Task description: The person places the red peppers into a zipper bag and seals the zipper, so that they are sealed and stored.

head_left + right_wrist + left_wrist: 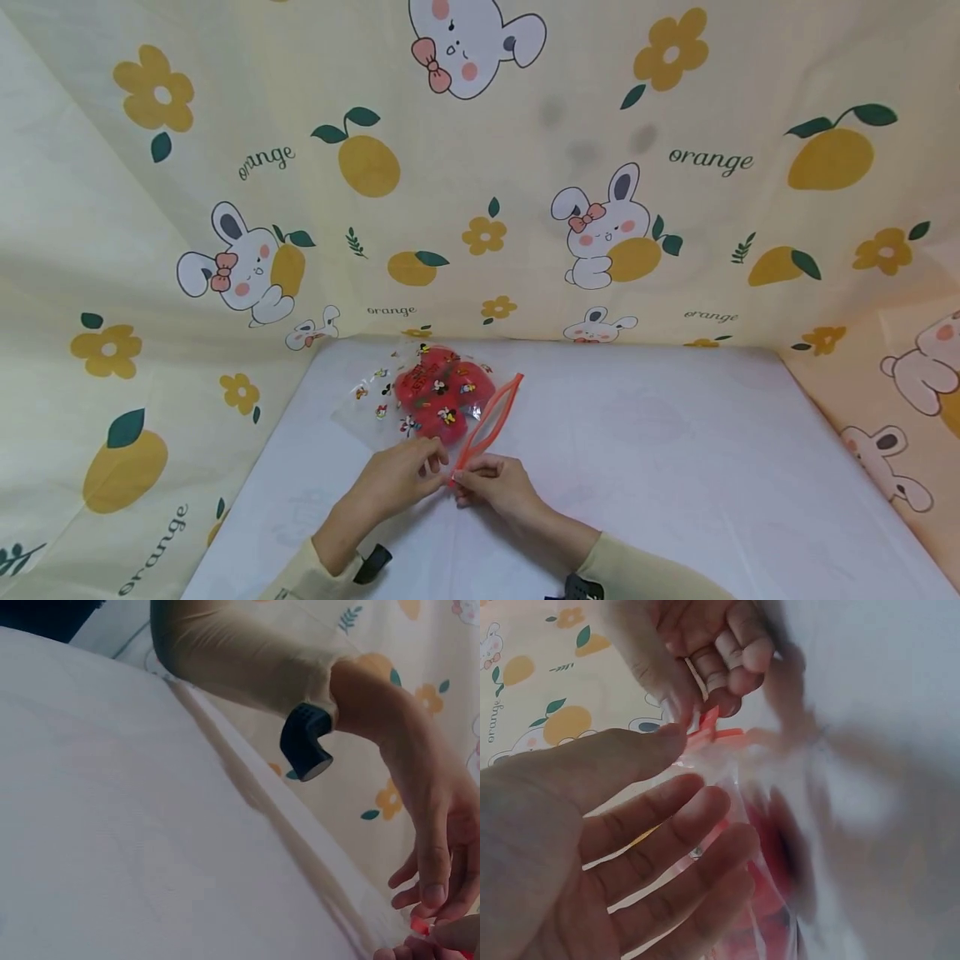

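Note:
A clear zip bag (381,414) with small cartoon prints and an orange-red zip edge lies on the table, its mouth gaping in a narrow loop. Several red rounded things (442,417) are inside it; their kind is blurred by the plastic. With thumb and fingers my right hand (504,490) pinches the near end of the zip strip (480,433). My left hand (397,477) is just left of that end. In the left wrist view, the left fingers (679,862) are spread and loosely extended, the thumb tip right at the zip corner beside the right thumb.
White cloth covers the table (660,450). Behind and at both sides hangs a cream curtain (480,167) printed with rabbits, oranges and flowers. A black wrist camera (306,742) sits at the left sleeve cuff.

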Available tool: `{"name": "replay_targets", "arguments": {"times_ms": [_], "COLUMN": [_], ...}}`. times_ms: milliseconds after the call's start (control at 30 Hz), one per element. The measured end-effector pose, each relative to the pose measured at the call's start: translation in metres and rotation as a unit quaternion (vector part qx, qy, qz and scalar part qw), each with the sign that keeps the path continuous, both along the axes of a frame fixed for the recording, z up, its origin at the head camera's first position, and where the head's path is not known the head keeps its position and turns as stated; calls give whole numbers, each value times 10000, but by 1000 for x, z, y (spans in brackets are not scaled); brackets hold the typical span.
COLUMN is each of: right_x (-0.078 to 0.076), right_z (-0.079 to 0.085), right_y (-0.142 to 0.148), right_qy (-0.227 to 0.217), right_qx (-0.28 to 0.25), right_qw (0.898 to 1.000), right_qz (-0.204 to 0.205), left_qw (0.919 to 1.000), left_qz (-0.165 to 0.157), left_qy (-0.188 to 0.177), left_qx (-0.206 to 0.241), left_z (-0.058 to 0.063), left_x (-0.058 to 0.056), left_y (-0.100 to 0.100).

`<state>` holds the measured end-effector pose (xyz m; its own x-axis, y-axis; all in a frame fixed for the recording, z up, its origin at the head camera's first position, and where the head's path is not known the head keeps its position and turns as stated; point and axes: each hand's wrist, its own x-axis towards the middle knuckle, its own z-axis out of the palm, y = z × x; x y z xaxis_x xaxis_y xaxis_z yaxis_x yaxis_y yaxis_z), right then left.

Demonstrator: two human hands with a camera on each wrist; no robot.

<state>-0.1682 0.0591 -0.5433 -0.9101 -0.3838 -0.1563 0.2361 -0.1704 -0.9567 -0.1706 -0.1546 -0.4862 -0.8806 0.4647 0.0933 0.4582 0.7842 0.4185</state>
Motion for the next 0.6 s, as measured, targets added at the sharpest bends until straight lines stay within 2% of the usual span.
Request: {"name": "replay_targets", "arguments": {"times_ms": [167, 300, 600], "right_x": [-1, -1, -4], "right_z": [0, -1, -1], "right_y": [2, 3, 3], "right_qy": [166, 245, 89], "right_qx": [22, 31, -37], "right_qw": [9998, 9996, 9989], "right_qz": [-107, -168, -449], "left_qw": [9999, 9997, 9986], "left_qz": [110, 257, 516], "left_qy": [105, 16, 16], "left_qx": [25, -47, -63], "left_z": [-2, -5, -12], "left_x": [2, 2, -2], "left_y": [4, 8, 15]}}
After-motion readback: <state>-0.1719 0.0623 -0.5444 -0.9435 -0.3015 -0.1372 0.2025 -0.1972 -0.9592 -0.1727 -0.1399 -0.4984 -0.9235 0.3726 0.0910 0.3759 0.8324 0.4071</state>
